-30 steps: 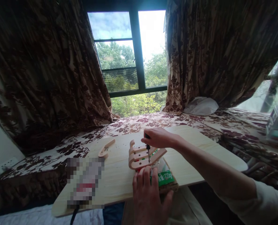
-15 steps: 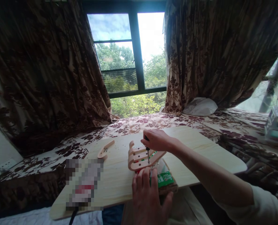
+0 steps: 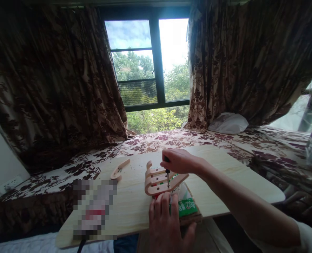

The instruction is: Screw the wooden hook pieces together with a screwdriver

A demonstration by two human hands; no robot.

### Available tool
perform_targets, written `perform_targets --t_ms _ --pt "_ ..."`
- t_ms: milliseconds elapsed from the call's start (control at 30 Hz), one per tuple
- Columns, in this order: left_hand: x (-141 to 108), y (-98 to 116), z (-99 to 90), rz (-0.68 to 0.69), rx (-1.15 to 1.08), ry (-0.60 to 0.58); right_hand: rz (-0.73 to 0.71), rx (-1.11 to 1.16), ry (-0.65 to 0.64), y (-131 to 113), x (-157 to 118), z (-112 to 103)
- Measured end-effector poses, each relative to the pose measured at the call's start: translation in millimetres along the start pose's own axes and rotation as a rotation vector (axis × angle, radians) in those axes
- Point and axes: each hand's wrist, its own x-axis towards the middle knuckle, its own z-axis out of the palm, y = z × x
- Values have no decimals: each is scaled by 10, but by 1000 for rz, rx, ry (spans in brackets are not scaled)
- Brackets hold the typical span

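My right hand [image 3: 181, 161] is wrapped around the dark handle of a screwdriver [image 3: 168, 180]. The shaft points down, with its tip at a hole in the nearest of several curved wooden pieces [image 3: 152, 190], which have dark holes and hooked left ends. These pieces lie on a flat package [image 3: 188, 208] with a green label reading 220g. Near the front edge of the wood, my left hand [image 3: 164, 218] lies flat, fingers stretched and thumb apart. Its fingertips touch the package or the nearest wooden piece; which one is hard to tell.
A pale wooden board [image 3: 132, 211] carries everything. On its left lie another curved wooden piece [image 3: 117, 173], small scattered bits and a pixelated object [image 3: 95, 211] with a black cord. Behind are a patterned cloth [image 3: 166, 138], a white bag [image 3: 228, 123], curtains and a window.
The view has shifted slightly, so the scene sits a little lower and further right. Both hands keep their places, the screwdriver still upright at the nearest wooden piece.
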Motion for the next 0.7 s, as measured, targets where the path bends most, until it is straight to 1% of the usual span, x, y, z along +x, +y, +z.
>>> perform_targets --t_ms 67,133,200,300,367,400,533,633,700 --pt "-7 -13 18 8 17 17 61 6 -1 47 3 25" --pt "-15 -34 41 24 29 31 63 7 -11 89 5 -11" --pt "-22 -58 66 44 40 41 4 13 -39 106 3 -95" --pt "-27 -78 90 57 42 47 -161 87 -109 72 -3 -217" --pt "-25 -73 88 48 30 39 -227 116 -120 25 1 -239" --pt "-22 -68 82 42 23 35 -229 106 -112 2 7 -228" --pt "-14 -48 59 27 12 29 -102 5 -39 -35 47 -98" --pt "-17 -49 61 31 8 33 -30 -27 -28 -5 83 -19" --pt "-19 -53 66 39 15 39 -4 -48 -32 18 93 -15"
